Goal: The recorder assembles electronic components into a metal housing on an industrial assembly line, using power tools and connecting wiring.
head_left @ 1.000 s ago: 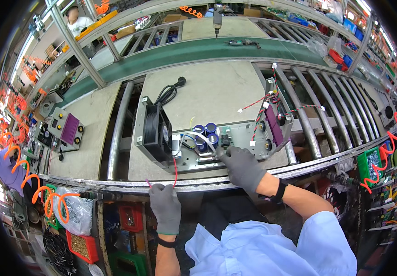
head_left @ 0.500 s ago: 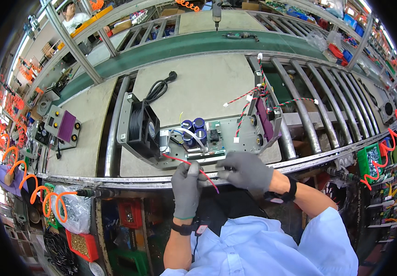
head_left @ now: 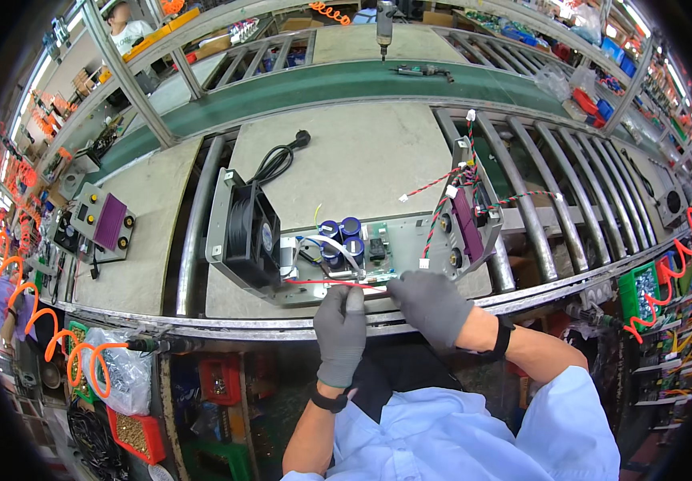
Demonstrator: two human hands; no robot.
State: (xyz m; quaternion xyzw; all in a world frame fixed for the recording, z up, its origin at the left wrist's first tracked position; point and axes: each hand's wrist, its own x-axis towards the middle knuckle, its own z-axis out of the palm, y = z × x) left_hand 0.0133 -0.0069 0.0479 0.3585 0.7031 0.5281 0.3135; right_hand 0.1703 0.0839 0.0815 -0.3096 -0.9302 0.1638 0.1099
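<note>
A red wire [head_left: 314, 282] runs from beside the black fan [head_left: 251, 232] along the near edge of an open metal chassis [head_left: 294, 298]. My left hand [head_left: 340, 325], in a grey glove, pinches the wire near its middle. The gloved right hand [head_left: 430, 305] closes round the wire's far end, which its fingers hide. Behind the hands, a circuit board [head_left: 379, 248] carries blue capacitors [head_left: 351, 228] and a white cable. On the chassis's right stands a purple-faced panel [head_left: 464, 215] with twisted red, black and green leads [head_left: 429, 228] ending in white plugs.
A coiled black power cord [head_left: 275, 163] lies behind the fan. Metal rollers [head_left: 534, 204] extend to the right, and a second purple-fronted unit [head_left: 108, 220] stands at left. A power screwdriver [head_left: 384, 30] hangs above the green belt [head_left: 322, 80]. Red bins [head_left: 136, 433] sit lower left.
My right hand has come onto the wire's free end, and the wire is now pulled straighter to the right. The left hand has shifted slightly right along with it.
</note>
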